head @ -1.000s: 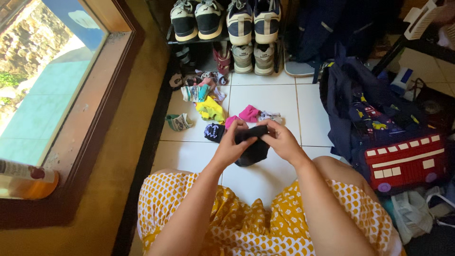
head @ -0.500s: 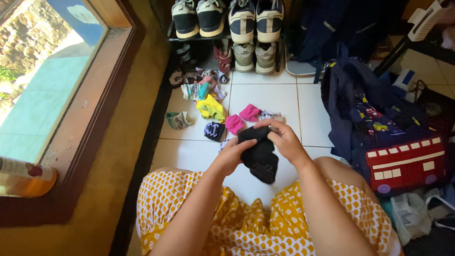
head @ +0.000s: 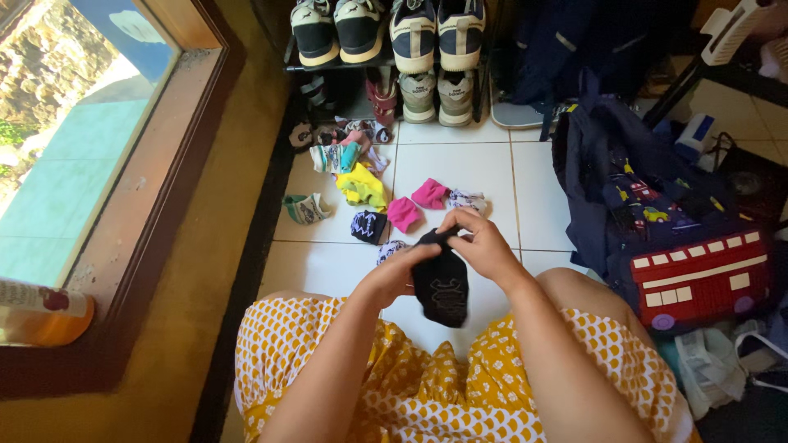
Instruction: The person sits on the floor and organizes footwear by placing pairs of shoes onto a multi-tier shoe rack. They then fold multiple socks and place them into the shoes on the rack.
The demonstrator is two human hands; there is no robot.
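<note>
I hold a black sock with a grey grip pattern between both hands, above my lap in a yellow patterned dress. My left hand grips its left edge near the cuff. My right hand pinches the top of the cuff from the right. The sock hangs down from my fingers. Just beyond my hands, small socks lie on the white tiles: a dark patterned one, two pink ones, a yellow one and a green one.
A shoe rack with several sneakers stands at the far edge. A navy backpack with a red bus print lies at the right. A wooden window frame runs along the left, with an amber bottle on its sill.
The black sock went from bunched between my hands to hanging straight down, its patterned sole now facing me. Both hands shifted slightly toward my lap.
</note>
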